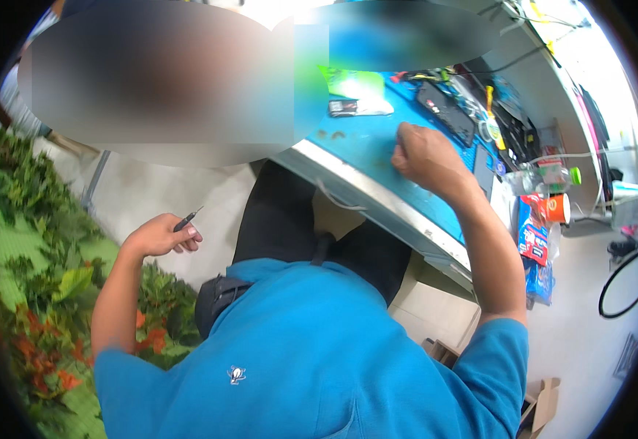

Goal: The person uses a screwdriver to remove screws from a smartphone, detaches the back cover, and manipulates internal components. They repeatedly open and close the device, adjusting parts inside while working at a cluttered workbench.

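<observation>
Left hand [159, 235] off to the side, away from the blue surface [366, 143], grip closed on a thin dark pointed tool [187, 218], tip up and outward. Right hand [423, 157] fisted on the surface, seemingly bracing; contents untellable.

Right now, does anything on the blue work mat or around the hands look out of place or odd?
One thing: the left hand holds a thin dark pointed tool out to the side, over the floor and well off the blue work mat. The right hand rests as a fist on the mat. Nothing looks spilled or broken.
</observation>
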A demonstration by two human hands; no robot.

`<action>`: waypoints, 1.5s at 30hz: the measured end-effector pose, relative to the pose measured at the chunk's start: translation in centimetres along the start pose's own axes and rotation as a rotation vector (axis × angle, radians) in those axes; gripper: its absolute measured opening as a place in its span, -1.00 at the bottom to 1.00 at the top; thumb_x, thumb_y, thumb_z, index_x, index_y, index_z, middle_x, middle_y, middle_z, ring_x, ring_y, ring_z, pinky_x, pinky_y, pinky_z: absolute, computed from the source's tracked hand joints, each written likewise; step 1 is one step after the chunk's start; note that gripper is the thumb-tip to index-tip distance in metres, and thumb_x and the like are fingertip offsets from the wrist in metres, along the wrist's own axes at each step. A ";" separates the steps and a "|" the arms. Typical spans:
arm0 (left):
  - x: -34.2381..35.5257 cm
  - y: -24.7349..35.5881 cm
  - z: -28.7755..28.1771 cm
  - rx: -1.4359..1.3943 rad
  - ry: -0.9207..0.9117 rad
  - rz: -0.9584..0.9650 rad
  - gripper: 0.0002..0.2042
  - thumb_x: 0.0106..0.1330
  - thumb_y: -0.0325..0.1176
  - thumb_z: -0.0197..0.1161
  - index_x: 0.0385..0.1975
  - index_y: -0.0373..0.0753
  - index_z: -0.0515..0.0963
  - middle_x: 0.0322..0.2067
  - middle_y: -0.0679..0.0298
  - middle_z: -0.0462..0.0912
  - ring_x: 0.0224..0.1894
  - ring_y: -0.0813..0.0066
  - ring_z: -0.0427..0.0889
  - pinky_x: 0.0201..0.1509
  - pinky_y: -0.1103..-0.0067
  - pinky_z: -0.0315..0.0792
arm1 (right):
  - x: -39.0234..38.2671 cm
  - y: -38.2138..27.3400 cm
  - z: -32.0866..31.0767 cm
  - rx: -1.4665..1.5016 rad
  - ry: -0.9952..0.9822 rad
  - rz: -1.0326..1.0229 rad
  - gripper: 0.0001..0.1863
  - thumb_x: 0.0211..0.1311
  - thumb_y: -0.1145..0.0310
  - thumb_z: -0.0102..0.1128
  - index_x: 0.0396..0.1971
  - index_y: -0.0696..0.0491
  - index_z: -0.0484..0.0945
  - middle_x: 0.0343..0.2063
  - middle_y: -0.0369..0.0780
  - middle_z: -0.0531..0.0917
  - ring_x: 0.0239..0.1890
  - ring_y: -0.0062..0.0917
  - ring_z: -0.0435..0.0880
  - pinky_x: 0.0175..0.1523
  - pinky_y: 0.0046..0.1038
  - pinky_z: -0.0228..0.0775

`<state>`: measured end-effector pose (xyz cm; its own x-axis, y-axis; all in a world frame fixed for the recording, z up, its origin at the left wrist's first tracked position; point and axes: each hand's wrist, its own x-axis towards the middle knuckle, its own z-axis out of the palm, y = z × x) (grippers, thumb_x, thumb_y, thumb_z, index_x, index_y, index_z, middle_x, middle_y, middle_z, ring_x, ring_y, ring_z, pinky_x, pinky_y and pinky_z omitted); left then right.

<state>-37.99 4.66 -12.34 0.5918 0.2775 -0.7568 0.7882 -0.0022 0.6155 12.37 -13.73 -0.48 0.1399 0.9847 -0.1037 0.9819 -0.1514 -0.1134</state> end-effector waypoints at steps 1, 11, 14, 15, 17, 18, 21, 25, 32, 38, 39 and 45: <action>-1.1 4.2 -0.2 0.022 0.032 -0.010 -0.59 0.69 -0.07 0.18 -0.04 -0.34 0.77 -0.28 0.23 0.82 -0.11 0.42 0.81 -0.01 0.44 0.64 | 0.1 0.1 -0.1 0.000 -0.009 -0.015 -0.77 0.29 0.35 0.29 -0.26 0.24 0.62 -0.31 0.13 0.76 -0.16 0.11 0.77 0.01 0.07 0.59; 1.9 23.4 0.3 -0.024 0.221 0.671 -0.79 0.71 -0.27 0.17 0.12 -0.25 0.43 -0.46 0.50 0.37 -0.45 0.77 0.24 -0.38 0.67 0.15 | 0.2 1.1 0.0 0.108 -0.030 -0.068 -0.86 0.30 0.41 0.19 -0.26 0.18 0.58 -0.26 0.03 0.74 -0.14 0.07 0.74 0.00 0.04 0.55; 4.6 27.0 -0.3 -0.014 0.298 0.825 -0.81 0.68 -0.34 0.20 0.11 -0.26 0.44 -0.44 0.52 0.41 -0.45 0.81 0.27 -0.40 0.69 0.13 | 0.2 1.6 0.1 0.119 -0.060 -0.097 -0.86 0.31 0.40 0.21 -0.26 0.16 0.58 -0.26 0.02 0.74 -0.14 0.05 0.74 0.00 0.04 0.54; 5.4 28.2 -0.5 0.004 0.329 0.883 -0.81 0.65 -0.39 0.24 0.11 -0.29 0.47 -0.39 0.50 0.46 -0.42 0.83 0.32 -0.37 0.76 0.13 | 0.3 1.6 -0.2 0.120 -0.082 -0.103 -0.86 0.30 0.40 0.22 -0.25 0.16 0.57 -0.26 0.02 0.74 -0.14 0.04 0.75 0.00 0.04 0.54; 6.4 30.0 -1.4 -0.069 0.316 0.914 -0.78 0.58 -0.39 0.34 0.05 -0.39 0.61 -0.30 0.33 0.65 -0.34 0.67 0.54 -0.20 0.69 0.42 | 0.4 1.6 -0.6 0.117 -0.107 -0.122 -0.86 0.30 0.40 0.24 -0.25 0.16 0.57 -0.27 0.02 0.74 -0.15 0.03 0.75 0.00 0.04 0.55; 6.4 30.8 -1.6 -0.153 0.262 0.857 -0.77 0.56 -0.40 0.35 0.05 -0.42 0.63 -0.29 0.31 0.67 -0.34 0.65 0.57 -0.20 0.70 0.45 | 0.4 1.7 -0.6 0.115 -0.111 -0.132 -0.85 0.30 0.39 0.25 -0.25 0.16 0.57 -0.28 0.01 0.75 -0.16 0.02 0.76 0.00 0.03 0.55; 8.2 31.5 -1.3 -0.327 0.149 0.934 -0.72 0.55 -0.39 0.38 0.09 -0.46 0.66 -0.32 0.31 0.69 -0.36 0.62 0.60 -0.21 0.69 0.49 | 0.5 1.8 -0.9 0.075 -0.135 -0.146 -0.82 0.29 0.38 0.28 -0.23 0.17 0.58 -0.33 0.01 0.76 -0.18 0.01 0.77 -0.02 0.02 0.57; 10.6 31.5 0.6 -0.465 0.219 1.007 -0.66 0.54 -0.34 0.45 0.13 -0.48 0.68 -0.38 0.31 0.69 -0.36 0.63 0.60 -0.20 0.67 0.48 | 0.7 1.8 -1.5 0.055 -0.174 -0.172 -0.77 0.28 0.36 0.30 -0.19 0.21 0.61 -0.42 0.01 0.76 -0.26 0.01 0.79 -0.08 0.02 0.59; 12.5 30.7 3.1 -0.421 0.229 0.993 -0.71 0.56 -0.30 0.44 0.07 -0.42 0.71 -0.43 0.34 0.69 -0.38 0.64 0.59 -0.19 0.67 0.46 | 1.1 2.2 -2.2 0.013 -0.178 -0.171 -0.74 0.29 0.36 0.26 -0.15 0.24 0.59 -0.48 0.01 0.75 -0.34 0.03 0.78 -0.17 0.03 0.59; 13.3 30.1 4.3 -0.380 0.269 1.028 -0.74 0.60 -0.30 0.40 0.06 -0.37 0.70 -0.41 0.35 0.67 -0.38 0.66 0.58 -0.22 0.67 0.47 | 0.6 2.6 -1.8 0.081 -0.124 -0.144 -0.73 0.31 0.35 0.26 -0.14 0.24 0.55 -0.49 0.01 0.74 -0.32 0.03 0.78 -0.15 0.04 0.57; 13.3 30.1 4.5 -0.375 0.276 1.033 -0.74 0.60 -0.29 0.39 0.06 -0.37 0.70 -0.40 0.36 0.67 -0.38 0.66 0.58 -0.23 0.68 0.47 | 0.5 2.4 -1.6 0.075 -0.129 -0.146 -0.74 0.32 0.35 0.25 -0.14 0.24 0.54 -0.48 0.02 0.73 -0.32 0.03 0.77 -0.14 0.04 0.57; 13.9 29.5 4.9 -0.391 0.281 1.076 -0.76 0.62 -0.28 0.38 0.05 -0.34 0.70 -0.38 0.38 0.66 -0.38 0.68 0.58 -0.25 0.68 0.45 | 0.4 3.4 -1.0 0.197 -0.111 -0.121 -0.72 0.38 0.33 0.23 -0.11 0.26 0.55 -0.40 0.07 0.74 -0.25 0.07 0.77 -0.08 0.03 0.57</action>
<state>-5.68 3.77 -5.76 0.8239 0.5145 0.2377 -0.2283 -0.0826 0.9701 15.84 -13.79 0.08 -0.0026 0.9829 -0.1839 0.9453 -0.0576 -0.3212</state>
